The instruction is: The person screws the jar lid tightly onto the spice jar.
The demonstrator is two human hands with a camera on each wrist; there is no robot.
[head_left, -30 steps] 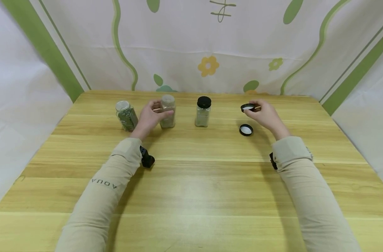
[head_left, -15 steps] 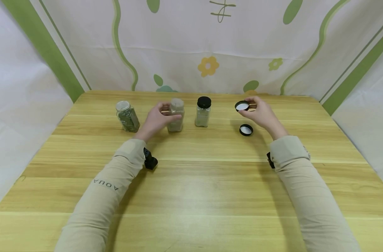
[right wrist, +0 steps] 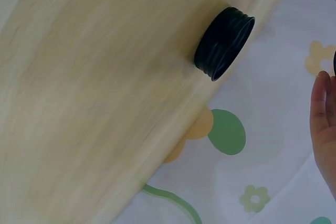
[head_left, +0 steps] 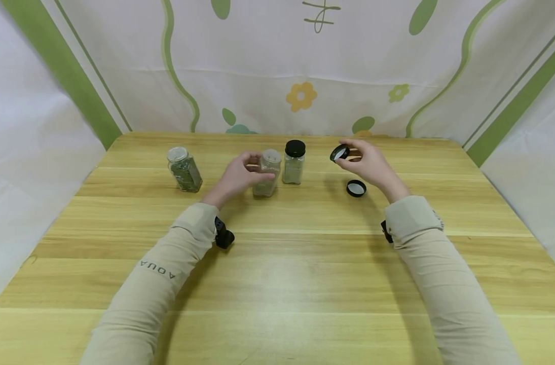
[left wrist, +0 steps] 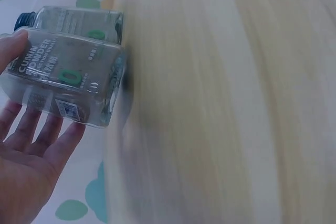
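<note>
My left hand (head_left: 238, 175) grips a clear glass jar of cumin powder (head_left: 271, 159), thumb on one side and fingers on the other. "CUMIN POWDER" is legible on the jar (left wrist: 68, 72) in the left wrist view. Its black cap is off, showing a pale top, and it leans slightly; I cannot tell if its base touches the table. Above the table, my right hand (head_left: 370, 163) pinches a black lid (head_left: 339, 152), tilted with its white inside visible. In the right wrist view that hand (right wrist: 324, 121) shows only at the edge.
Close beside the cumin jar stands a similar jar with a black cap (head_left: 294, 170). A jar of green herbs without a black cap (head_left: 186, 173) stands at the left. Another black lid (head_left: 356, 188) lies white side up on the wooden table (head_left: 277, 284). A patterned curtain (head_left: 259, 71) hangs behind.
My left hand has carried the cumin jar rightward and nearer me, close to the capped jar, and tilted it. My right hand has moved left with its lid, tipping it.
</note>
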